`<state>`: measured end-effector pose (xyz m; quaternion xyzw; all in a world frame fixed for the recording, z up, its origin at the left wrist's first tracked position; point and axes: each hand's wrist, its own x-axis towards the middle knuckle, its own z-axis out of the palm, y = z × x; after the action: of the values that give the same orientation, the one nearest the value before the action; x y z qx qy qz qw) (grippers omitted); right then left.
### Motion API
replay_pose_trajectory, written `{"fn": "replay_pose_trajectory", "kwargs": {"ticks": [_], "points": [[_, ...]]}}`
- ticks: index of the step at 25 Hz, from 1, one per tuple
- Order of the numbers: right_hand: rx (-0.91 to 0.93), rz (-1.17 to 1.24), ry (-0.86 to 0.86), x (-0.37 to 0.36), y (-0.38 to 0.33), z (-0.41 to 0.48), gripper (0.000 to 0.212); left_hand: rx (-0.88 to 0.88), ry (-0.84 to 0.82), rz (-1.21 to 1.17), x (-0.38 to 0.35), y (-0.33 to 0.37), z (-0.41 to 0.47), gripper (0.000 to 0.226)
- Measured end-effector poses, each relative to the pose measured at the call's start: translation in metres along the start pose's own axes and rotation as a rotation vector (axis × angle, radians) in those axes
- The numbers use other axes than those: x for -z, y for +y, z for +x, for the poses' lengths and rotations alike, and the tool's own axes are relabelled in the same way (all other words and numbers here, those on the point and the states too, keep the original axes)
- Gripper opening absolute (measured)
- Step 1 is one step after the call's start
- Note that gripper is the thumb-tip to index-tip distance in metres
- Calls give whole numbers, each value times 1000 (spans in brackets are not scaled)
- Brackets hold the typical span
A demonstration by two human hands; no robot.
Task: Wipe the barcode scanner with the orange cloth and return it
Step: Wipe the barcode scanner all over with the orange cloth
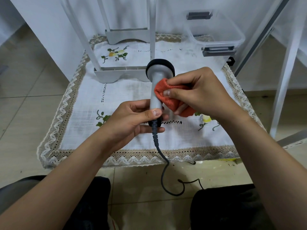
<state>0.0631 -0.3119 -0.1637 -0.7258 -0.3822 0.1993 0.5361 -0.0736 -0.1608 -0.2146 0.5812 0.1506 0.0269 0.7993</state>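
The barcode scanner (pixel 156 77) is grey with a black head and is held above the table, head pointing away from me. My left hand (pixel 132 120) grips the bottom of its handle, where the dark cable (pixel 164 165) leaves and hangs down to the floor. My right hand (pixel 197 93) holds the bunched orange cloth (pixel 167 95) pressed against the right side of the handle. Part of the cloth is hidden under my fingers.
A low table is covered by a white embroidered cloth with lace trim (pixel 136 156). A white rack frame (pixel 123 73) stands at the back. A clear plastic bin (pixel 216 32) sits at the back right. My knees are below the table's front edge.
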Motion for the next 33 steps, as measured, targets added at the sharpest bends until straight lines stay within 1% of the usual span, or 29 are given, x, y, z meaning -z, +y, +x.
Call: {"fn": "replay_pose_trajectory", "kwargs": {"ticks": [2, 5, 9, 12, 14, 17, 20, 22, 24, 25, 28, 29, 30, 33], "points": [[-4, -17, -21, -1, -1, -1, 20, 7, -1, -7, 0, 0, 0, 19], [-11, 22, 75, 0, 2, 1, 19, 14, -4, -16, -2, 0, 0, 19], [-16, -13, 0, -1, 0, 0, 19, 7, -5, -19, -1, 1, 0, 19], [-3, -10, 93, 0, 2, 2, 15, 7, 23, -25, -3, 2, 1, 20], [20, 12, 110, 1, 2, 1, 14, 7, 35, -25, -4, 2, 2, 20], [63, -32, 48, -1, 1, -1, 18, 3, 25, -21, -3, 2, 2, 16], [58, -74, 2, -3, 2, -1, 21, 2, 27, -3, -2, 2, 2, 23], [53, -77, -74, -2, 1, -3, 23, 10, 36, 6, -1, 2, 2, 28], [42, -68, -151, -1, -1, -4, 24, 17, 47, 3, 0, 1, 2, 29], [40, -70, -146, -2, -1, -4, 22, 18, 50, 2, 0, 1, 2, 27], [33, -83, 3, -3, 2, -1, 17, 9, 38, -2, -1, 1, 2, 18], [26, -75, 26, -2, 1, -1, 16, 4, 32, -9, -1, 1, 2, 17], [23, -69, 14, -1, 1, -2, 17, 0, 30, -17, -2, 2, 2, 17], [28, -61, -139, 0, -3, -7, 21, -2, 45, -31, -2, 3, 2, 23]]}}
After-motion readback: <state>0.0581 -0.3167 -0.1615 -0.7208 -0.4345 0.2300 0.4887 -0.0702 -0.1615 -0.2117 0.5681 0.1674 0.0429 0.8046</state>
